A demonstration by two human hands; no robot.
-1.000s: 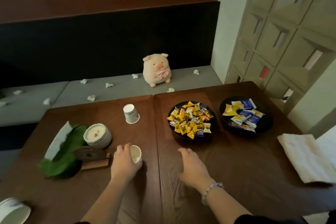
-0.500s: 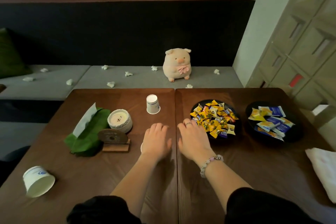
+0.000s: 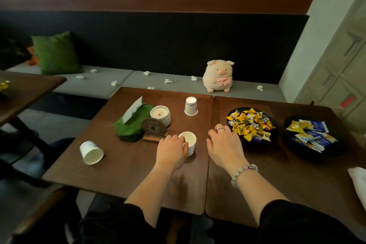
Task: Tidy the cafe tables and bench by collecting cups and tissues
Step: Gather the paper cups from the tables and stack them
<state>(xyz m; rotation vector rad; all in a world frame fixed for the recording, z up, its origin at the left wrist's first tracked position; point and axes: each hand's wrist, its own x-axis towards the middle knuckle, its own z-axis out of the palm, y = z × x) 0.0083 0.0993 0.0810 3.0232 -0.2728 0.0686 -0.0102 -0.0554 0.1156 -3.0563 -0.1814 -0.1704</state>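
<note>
My left hand (image 3: pixel 172 151) is wrapped around an upright white paper cup (image 3: pixel 189 140) near the middle of the left wooden table (image 3: pixel 126 172). A second cup (image 3: pixel 191 106) stands upside down further back on that table. Near the table's left edge a third cup (image 3: pixel 91 152) lies on its side, mouth toward me. My right hand (image 3: pixel 224 145) hovers open and empty over the seam between the two tables. Several crumpled white tissues (image 3: pixel 168 81) are scattered along the grey bench (image 3: pixel 99 83).
A green tissue pouch (image 3: pixel 132 124), a candle jar (image 3: pixel 160 115) and a round wooden sign (image 3: pixel 154 128) crowd the left table. Two black plates of wrapped sweets (image 3: pixel 250 124) and snack packets (image 3: pixel 311 134) sit on the right table. A plush pig (image 3: pixel 218 76) and green cushion (image 3: pixel 56 53) rest on the bench.
My view has swung left, bringing the toppled cup, the cushion and a neighbouring table into sight. My left hand, which covered the cup, now grips its side. My right hand stays beside it.
</note>
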